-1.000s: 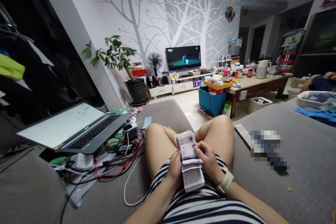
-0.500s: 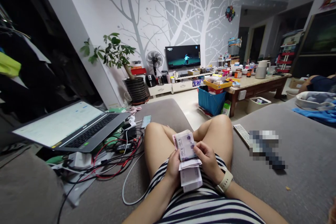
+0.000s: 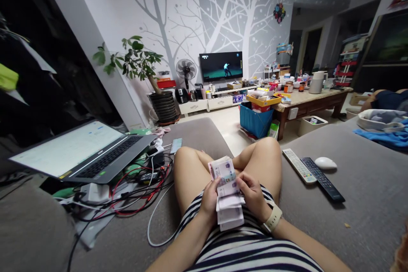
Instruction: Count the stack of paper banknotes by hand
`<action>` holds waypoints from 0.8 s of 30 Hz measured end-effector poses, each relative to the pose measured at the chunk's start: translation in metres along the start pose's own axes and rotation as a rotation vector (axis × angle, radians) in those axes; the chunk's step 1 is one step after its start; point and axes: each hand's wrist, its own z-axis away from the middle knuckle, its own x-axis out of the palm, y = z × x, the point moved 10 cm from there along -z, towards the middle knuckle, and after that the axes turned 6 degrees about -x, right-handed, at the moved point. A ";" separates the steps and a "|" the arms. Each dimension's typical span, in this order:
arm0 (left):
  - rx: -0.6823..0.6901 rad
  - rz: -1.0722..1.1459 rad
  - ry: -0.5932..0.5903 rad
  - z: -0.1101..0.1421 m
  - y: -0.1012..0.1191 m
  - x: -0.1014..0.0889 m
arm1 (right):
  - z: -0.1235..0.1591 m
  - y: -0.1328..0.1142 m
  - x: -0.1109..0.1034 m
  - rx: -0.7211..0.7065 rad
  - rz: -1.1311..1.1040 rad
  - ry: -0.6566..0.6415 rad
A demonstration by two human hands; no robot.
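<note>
A thick stack of banknotes (image 3: pixel 227 191) rests over my lap, above my crossed legs. My left hand (image 3: pixel 209 201) grips the stack from its left side, fingers closed round it. My right hand (image 3: pixel 253 192) is closed on the right edge, pinching the top notes that bend toward me. A pale watch sits on my right wrist (image 3: pixel 273 219). I sit on a grey sofa (image 3: pixel 350 212) in a striped garment.
An open laptop (image 3: pixel 86 153) lies to my left over tangled cables (image 3: pixel 140 187) and a phone (image 3: pixel 176 145). Two remotes (image 3: pixel 314 172) and a white mouse (image 3: pixel 325 163) lie to my right. Ahead stand a blue bin (image 3: pixel 255 121), a cluttered wooden table (image 3: pixel 314 97), a television (image 3: pixel 220 66) and a potted plant (image 3: pixel 159 93).
Further notes have folded down toward me off the top of the stack. The view shifted slightly, and the remotes and mouse on the right now show plainly.
</note>
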 end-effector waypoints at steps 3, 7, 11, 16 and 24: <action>0.005 0.013 -0.003 -0.003 -0.002 -0.001 | 0.001 0.001 0.004 -0.003 -0.002 -0.037; 0.032 -0.009 -0.015 -0.004 -0.002 -0.002 | -0.001 0.012 -0.003 0.045 0.018 0.040; 0.056 -0.053 -0.070 0.002 0.002 0.006 | -0.004 0.028 -0.014 0.110 0.090 0.133; 0.026 -0.051 -0.110 0.007 0.000 0.012 | -0.006 0.030 -0.012 0.113 0.085 0.112; 0.042 -0.057 -0.042 0.002 0.003 0.005 | -0.005 0.027 -0.011 0.102 0.075 0.121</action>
